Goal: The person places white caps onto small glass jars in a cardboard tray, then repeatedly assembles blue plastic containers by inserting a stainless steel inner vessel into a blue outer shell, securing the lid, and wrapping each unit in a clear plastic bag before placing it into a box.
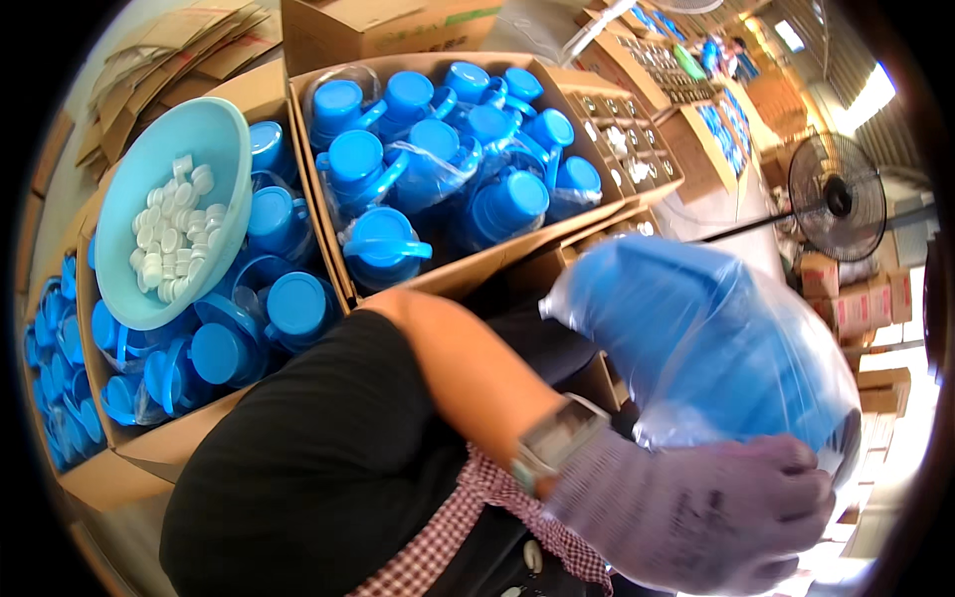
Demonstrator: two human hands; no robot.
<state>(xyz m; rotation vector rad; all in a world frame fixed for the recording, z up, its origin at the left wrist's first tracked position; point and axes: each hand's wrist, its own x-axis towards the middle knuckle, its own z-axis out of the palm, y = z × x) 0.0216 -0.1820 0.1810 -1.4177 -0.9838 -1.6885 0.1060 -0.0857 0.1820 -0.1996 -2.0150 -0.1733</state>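
Off the near edge of the middle open carton (537, 239), toward its right-hand end, a large blue item in a clear bag (696, 328) hangs in front of the wearer, its long axis slanting from upper left to lower right. It lies directly beyond the left hand (696, 517), and its lower edge meets the purple-grey glove along the knuckles; what bears the rest of its weight does not show. The left hand is the nearer one, and the right is out of view. The left grip has its fingers curled with the tips turned under and hidden, so I cannot tell whether it is clamped on the film or only pressed against it. The bare forearm (487, 368) runs from an elbow by the carton's near left corner, down and rightward across the lap, past a wristwatch (564, 435), with the wrist almost straight and the back of the glove toward the camera. Well apart from the grip, blue jugs (353, 154) fill the carton, and a pale blue basin (227, 134) of white caps (179, 229) rests tilted over the left-hand carton (174, 438).
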